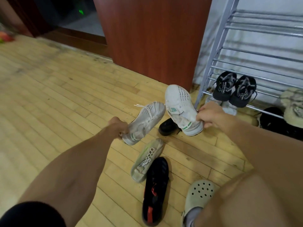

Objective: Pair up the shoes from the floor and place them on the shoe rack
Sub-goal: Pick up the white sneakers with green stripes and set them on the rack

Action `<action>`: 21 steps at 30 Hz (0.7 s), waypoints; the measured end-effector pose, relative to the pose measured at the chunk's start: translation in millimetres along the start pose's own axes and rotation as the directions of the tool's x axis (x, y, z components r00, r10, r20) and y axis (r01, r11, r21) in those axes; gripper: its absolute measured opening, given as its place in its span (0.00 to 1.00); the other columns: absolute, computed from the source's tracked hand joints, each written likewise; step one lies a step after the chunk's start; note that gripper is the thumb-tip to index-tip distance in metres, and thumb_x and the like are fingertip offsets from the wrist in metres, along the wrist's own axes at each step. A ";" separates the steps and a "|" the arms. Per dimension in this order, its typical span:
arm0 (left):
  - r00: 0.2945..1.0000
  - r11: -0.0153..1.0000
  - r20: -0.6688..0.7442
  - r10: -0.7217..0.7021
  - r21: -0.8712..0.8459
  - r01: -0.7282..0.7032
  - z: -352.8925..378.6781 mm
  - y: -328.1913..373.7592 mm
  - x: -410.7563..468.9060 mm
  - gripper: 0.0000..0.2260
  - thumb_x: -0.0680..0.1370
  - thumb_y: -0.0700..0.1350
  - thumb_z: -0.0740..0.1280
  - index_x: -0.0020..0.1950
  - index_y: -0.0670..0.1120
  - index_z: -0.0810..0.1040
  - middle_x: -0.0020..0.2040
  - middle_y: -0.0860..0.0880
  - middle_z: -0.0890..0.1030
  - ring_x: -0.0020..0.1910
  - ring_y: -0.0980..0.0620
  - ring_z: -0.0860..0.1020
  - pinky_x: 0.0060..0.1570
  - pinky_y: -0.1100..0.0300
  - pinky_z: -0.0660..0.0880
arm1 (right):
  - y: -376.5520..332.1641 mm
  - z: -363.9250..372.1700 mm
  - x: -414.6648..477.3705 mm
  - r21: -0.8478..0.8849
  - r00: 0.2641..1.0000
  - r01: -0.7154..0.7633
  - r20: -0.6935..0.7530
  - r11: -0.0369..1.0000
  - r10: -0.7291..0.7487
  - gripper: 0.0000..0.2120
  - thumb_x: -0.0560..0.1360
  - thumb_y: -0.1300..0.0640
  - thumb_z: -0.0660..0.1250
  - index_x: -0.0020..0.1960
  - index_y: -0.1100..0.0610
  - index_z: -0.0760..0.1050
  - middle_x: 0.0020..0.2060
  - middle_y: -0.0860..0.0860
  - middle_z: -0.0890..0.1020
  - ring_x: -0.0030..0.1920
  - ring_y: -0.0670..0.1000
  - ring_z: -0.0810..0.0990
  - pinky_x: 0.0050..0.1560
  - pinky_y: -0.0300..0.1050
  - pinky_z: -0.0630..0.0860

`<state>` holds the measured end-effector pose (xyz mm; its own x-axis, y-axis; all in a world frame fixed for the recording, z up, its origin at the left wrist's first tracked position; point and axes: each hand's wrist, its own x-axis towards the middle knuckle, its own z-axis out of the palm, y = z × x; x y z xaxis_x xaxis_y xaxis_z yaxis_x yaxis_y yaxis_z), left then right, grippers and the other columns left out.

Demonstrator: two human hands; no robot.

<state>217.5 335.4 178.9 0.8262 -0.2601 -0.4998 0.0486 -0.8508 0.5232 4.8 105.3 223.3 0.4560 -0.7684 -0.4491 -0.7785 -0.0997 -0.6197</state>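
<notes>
My left hand point(118, 126) grips the heel of a white laced sneaker point(146, 120), held above the floor. My right hand point(210, 114) grips the heel of its matching white sneaker with green marks point(178, 102), toe pointing away. Both shoes hang side by side just left of the metal shoe rack point(218, 46). A pair of black sandals point(232, 89) sits on the rack's low shelf. On the floor lie a pale knit sneaker point(147, 159), a black shoe with red marks point(155, 190) and a black shoe point(167, 126) partly hidden under the right-hand sneaker.
A grey clog point(199, 194) is worn on my foot at the lower right. A beige sneaker point(293, 105) and a dark shoe point(272, 120) sit at the rack's right end. A red-brown wooden door point(152, 38) stands behind. Wooden floor point(49, 95) stretches left.
</notes>
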 end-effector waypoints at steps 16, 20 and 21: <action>0.873 0.885 0.369 0.320 -0.445 -0.136 64.0 162.5 -70.2 0.08 0.71 0.31 0.72 0.48 0.32 0.78 0.48 0.40 0.82 0.37 0.46 0.81 0.32 0.54 0.79 | 56.1 -140.1 -46.5 0.441 0.952 -0.008 -0.272 0.897 0.142 0.17 0.70 0.75 0.66 0.57 0.68 0.79 0.45 0.63 0.84 0.42 0.62 0.85 0.32 0.52 0.84; 0.838 0.864 0.396 0.375 -0.478 -0.161 91.3 211.9 -84.9 0.03 0.73 0.30 0.68 0.41 0.35 0.76 0.43 0.42 0.80 0.35 0.47 0.78 0.36 0.54 0.78 | 58.3 -163.3 -39.2 0.585 0.941 0.004 -0.277 0.811 0.195 0.15 0.72 0.76 0.65 0.58 0.70 0.76 0.51 0.64 0.81 0.51 0.65 0.83 0.37 0.52 0.84; 0.836 0.858 0.391 0.385 -0.485 -0.169 97.6 223.6 -86.5 0.02 0.73 0.29 0.68 0.44 0.34 0.78 0.44 0.41 0.80 0.35 0.46 0.79 0.36 0.53 0.78 | 59.6 -167.9 -32.3 0.594 0.939 0.008 -0.280 0.804 0.198 0.13 0.72 0.76 0.65 0.56 0.69 0.76 0.48 0.63 0.81 0.45 0.63 0.83 0.33 0.49 0.83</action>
<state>102.1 123.1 271.7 0.4900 -0.7237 -0.4860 0.1749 -0.4646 0.8681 -128.8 18.0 308.9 0.1530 -0.9187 -0.3641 -0.3663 0.2894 -0.8843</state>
